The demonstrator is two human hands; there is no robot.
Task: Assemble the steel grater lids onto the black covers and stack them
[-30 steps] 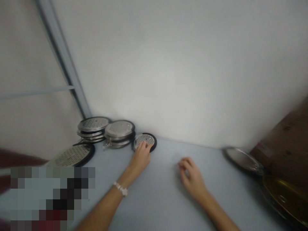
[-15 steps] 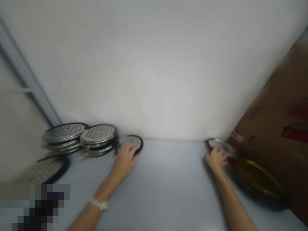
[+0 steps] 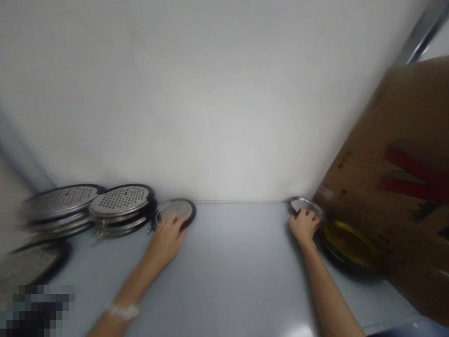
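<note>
My left hand (image 3: 169, 238) has its fingers bent over the front edge of a small round perforated metal tray (image 3: 180, 208) with a dark rim, lying against the wall. On the right, my right hand (image 3: 304, 227) is closed on the near rim of a small round silver metal tray (image 3: 302, 203). Fingers hide part of both trays. Just beside my right hand sits a larger gold-coloured round tray (image 3: 351, 243) with a dark underside. Left of my left hand is a stack of perforated round trays (image 3: 123, 200).
Farther left stands another stack of perforated trays (image 3: 65, 203), with a large perforated tray (image 3: 31, 264) nearer me. A brown cardboard box (image 3: 368, 187) with red print bounds the right side. The grey tabletop (image 3: 235, 262) runs back to a white wall (image 3: 224, 117).
The view has swung to the right, bringing more of the cardboard box into sight. Both hands stay at the same small trays.
</note>
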